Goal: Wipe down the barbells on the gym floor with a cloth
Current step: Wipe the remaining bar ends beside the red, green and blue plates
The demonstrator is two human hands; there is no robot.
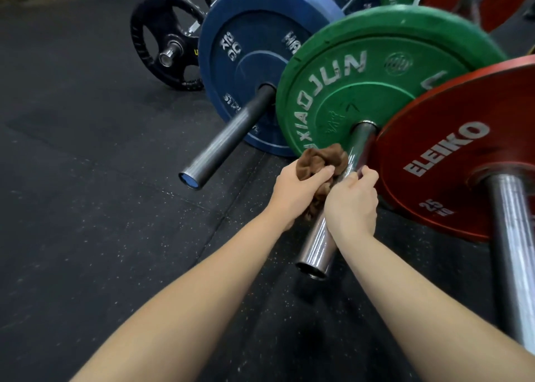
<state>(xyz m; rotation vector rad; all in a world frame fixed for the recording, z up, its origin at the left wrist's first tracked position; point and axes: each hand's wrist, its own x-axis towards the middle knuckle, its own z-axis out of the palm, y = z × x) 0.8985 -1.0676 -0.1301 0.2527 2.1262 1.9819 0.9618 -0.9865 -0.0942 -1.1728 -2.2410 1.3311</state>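
Note:
A chrome barbell sleeve [317,242] sticks out toward me from a green plate [370,72]. My left hand [295,190] grips a crumpled brown cloth [318,157] against the left side of that sleeve, close to the plate. My right hand [351,202] is curled over the same sleeve just behind the cloth, its fingertips pinching the cloth's edge. The part of the sleeve under both hands is hidden.
A red plate [463,150] with its chrome sleeve [512,254] lies right of my hands. A blue plate [249,51] with a dark sleeve [225,141] lies to the left, a black plate [165,34] beyond it. Black rubber flooring [86,179] spreads left.

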